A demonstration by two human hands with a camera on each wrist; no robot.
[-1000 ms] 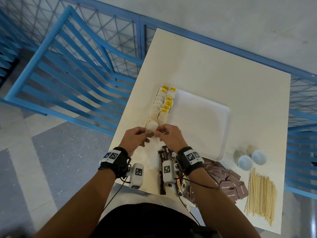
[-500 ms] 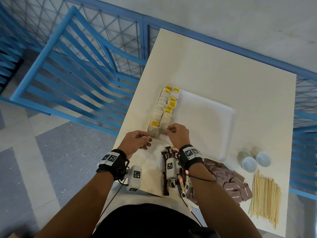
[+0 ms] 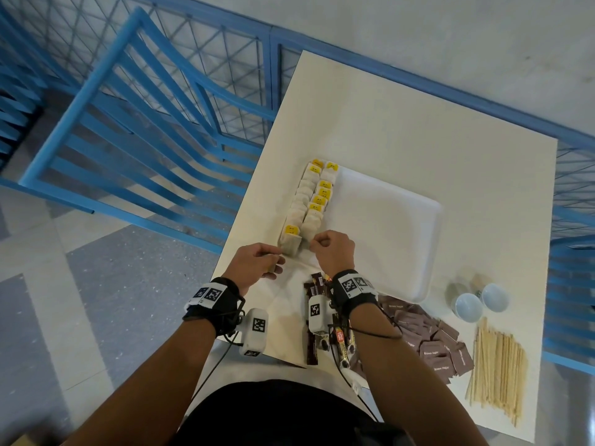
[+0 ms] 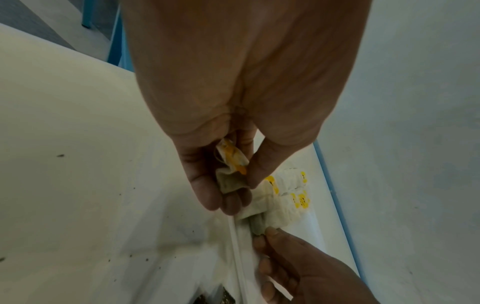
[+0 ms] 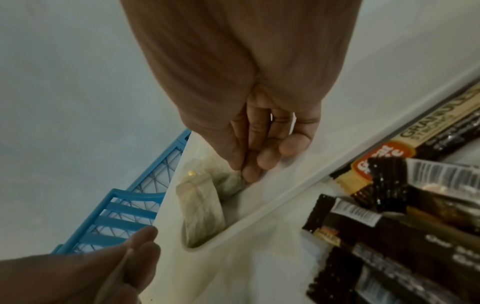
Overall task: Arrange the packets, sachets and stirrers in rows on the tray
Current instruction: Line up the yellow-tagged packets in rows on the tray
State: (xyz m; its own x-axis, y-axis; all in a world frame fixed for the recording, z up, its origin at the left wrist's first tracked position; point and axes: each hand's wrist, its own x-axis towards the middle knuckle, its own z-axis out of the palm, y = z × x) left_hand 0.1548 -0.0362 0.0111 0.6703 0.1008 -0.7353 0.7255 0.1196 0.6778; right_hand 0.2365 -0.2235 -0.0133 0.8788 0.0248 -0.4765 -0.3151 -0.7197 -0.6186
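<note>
White table (image 3: 418, 130): smooth plastic tray (image 3: 402, 252); left hand (image 3: 254, 265) fingers pinch crumpled paper teabag (image 4: 231, 179); right hand (image 3: 333, 252) fingers pinch tray-row teabag (image 4: 257, 225).

Brown sachets (image 3: 434, 352) read "Brown Sugar"; a stick packet (image 5: 426, 131) begins "GRAN".

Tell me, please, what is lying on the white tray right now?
Two rows of tea bags with yellow tags line the white tray's left edge. The right hand pinches the nearest bag, covering the tray's near-left corner beneath it.
</note>
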